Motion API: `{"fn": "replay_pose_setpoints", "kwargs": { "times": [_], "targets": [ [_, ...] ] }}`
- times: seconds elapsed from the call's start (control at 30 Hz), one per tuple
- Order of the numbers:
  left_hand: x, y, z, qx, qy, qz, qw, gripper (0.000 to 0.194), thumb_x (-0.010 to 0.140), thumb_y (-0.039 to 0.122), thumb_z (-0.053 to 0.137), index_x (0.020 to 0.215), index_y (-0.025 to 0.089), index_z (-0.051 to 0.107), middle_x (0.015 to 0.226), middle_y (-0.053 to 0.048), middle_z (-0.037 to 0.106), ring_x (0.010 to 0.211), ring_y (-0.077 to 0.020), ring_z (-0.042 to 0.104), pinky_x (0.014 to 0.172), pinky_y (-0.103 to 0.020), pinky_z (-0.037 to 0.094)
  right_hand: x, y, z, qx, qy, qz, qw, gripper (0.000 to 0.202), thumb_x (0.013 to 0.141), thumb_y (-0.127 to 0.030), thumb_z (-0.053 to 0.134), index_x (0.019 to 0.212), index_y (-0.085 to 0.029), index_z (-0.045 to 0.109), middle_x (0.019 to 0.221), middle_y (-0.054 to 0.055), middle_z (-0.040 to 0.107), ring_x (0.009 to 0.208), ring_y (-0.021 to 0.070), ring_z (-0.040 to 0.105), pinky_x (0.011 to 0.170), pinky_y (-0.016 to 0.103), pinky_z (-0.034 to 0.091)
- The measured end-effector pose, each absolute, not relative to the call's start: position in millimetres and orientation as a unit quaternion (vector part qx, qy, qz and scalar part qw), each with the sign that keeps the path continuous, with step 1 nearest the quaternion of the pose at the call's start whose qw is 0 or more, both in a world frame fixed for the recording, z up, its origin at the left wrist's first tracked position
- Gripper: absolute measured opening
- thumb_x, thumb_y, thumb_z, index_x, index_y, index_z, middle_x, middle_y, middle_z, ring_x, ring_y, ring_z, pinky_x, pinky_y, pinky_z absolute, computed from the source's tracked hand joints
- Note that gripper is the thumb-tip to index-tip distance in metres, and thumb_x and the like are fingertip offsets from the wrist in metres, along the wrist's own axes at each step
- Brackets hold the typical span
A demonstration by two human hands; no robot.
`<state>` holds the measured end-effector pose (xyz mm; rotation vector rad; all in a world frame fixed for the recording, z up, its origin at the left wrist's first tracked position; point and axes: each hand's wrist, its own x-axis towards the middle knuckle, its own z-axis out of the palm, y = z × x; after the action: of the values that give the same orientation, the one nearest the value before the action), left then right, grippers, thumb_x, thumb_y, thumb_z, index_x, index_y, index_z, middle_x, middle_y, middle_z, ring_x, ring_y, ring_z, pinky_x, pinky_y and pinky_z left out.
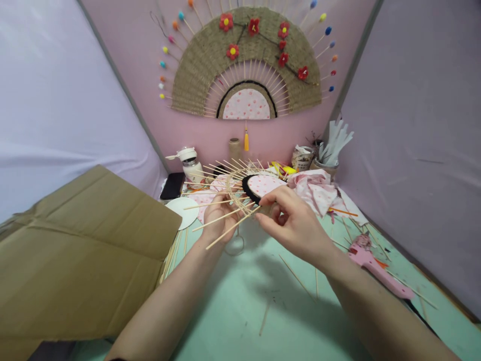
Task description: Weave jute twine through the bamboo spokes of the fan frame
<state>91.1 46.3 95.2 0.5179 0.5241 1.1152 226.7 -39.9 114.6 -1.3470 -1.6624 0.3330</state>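
Observation:
A small half-made fan (266, 185) is held up above the table. Its spotted pink centre has a black braided rim, and thin wooden sticks radiate out from it. Twisted straw cord (233, 193) weaves between the sticks close to the rim. My left hand (220, 218) grips the fan from below, with its fingers partly hidden behind the sticks. At the near edge, my right hand (287, 215) has its index fingertip against the black rim and its thumb just under the stick ends. A loop of cord (235, 245) hangs beneath the fan.
Cardboard (93, 255) covers the left side. A pink glue gun (379, 271) lies at the right among loose sticks. Behind stand a white bottle (191, 168), cans (302, 158) and crumpled spotted cloth (313, 188). A large finished fan (195, 65) hangs on the back wall.

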Motion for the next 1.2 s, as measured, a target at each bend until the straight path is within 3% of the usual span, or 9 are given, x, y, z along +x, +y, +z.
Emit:
{"fn": "replay_pose_setpoints", "kwargs": {
  "times": [0.2, 0.53, 0.83, 0.97, 1.1, 1.2],
  "targets": [
    [91.8, 43.9, 93.2, 0.242, 0.243, 0.527, 0.778, 0.024, 0.085, 0.012, 0.041, 0.092, 0.012, 0.064, 0.082, -0.006, 0.070, 0.072, -0.0161, 0.067, 0.074, -0.034, 0.056, 216.6, -38.4, 106.7, -0.551, -0.669, 0.144, 0.477, 0.010, 0.079, -0.024, 0.061, 0.088, -0.019, 0.061, 0.092, 0.003, 0.050, 0.056, 0.0071, 0.051, 0.055, 0.024, 0.045],
    [93.6, 40.4, 96.3, 0.241, 0.273, 0.536, 0.762, 0.021, 0.083, 0.013, 0.045, 0.090, 0.011, 0.064, 0.077, -0.006, 0.068, 0.072, -0.0178, 0.067, 0.068, -0.033, 0.056, 214.5, -39.7, 103.7, -0.525, -0.697, 0.118, 0.474, 0.008, 0.080, -0.016, 0.056, 0.087, -0.018, 0.060, 0.093, 0.003, 0.054, 0.061, 0.0079, 0.055, 0.059, 0.025, 0.046],
    [94.5, 37.4, 96.6, 0.272, 0.276, 0.535, 0.751, 0.024, 0.086, 0.015, 0.043, 0.098, 0.011, 0.063, 0.089, -0.007, 0.069, 0.071, -0.0157, 0.065, 0.068, -0.033, 0.055, 218.4, -37.4, 101.0, -0.515, -0.740, 0.074, 0.426, 0.007, 0.082, -0.015, 0.052, 0.087, -0.018, 0.056, 0.079, 0.001, 0.057, 0.068, 0.0118, 0.055, 0.060, 0.025, 0.041],
    [93.6, 40.2, 93.2, 0.317, 0.289, 0.545, 0.721, 0.015, 0.085, 0.022, 0.051, 0.094, 0.015, 0.061, 0.088, -0.005, 0.069, 0.068, -0.0147, 0.065, 0.058, -0.028, 0.053, 217.1, -37.9, 101.5, -0.509, -0.747, 0.061, 0.424, 0.006, 0.081, -0.015, 0.051, 0.085, -0.018, 0.055, 0.076, 0.001, 0.056, 0.067, 0.0122, 0.054, 0.060, 0.024, 0.041],
    [89.9, 46.6, 89.6, 0.328, 0.278, 0.563, 0.706, 0.015, 0.079, 0.028, 0.065, 0.089, 0.019, 0.058, 0.091, -0.003, 0.069, 0.077, -0.0151, 0.066, 0.064, -0.028, 0.053, 215.5, -38.4, 100.8, -0.507, -0.762, 0.043, 0.400, 0.004, 0.080, -0.016, 0.054, 0.083, -0.018, 0.054, 0.077, 0.001, 0.059, 0.064, 0.0117, 0.053, 0.058, 0.023, 0.039],
    [87.9, 49.7, 86.4, 0.351, 0.258, 0.572, 0.695, 0.018, 0.076, 0.029, 0.070, 0.083, 0.019, 0.056, 0.094, -0.003, 0.069, 0.083, -0.0149, 0.066, 0.067, -0.026, 0.053, 214.5, -37.5, 96.7, -0.517, -0.764, -0.008, 0.387, 0.015, 0.079, -0.022, 0.059, 0.092, -0.016, 0.057, 0.080, 0.002, 0.063, 0.059, 0.0112, 0.054, 0.055, 0.024, 0.038]
  ]
}}
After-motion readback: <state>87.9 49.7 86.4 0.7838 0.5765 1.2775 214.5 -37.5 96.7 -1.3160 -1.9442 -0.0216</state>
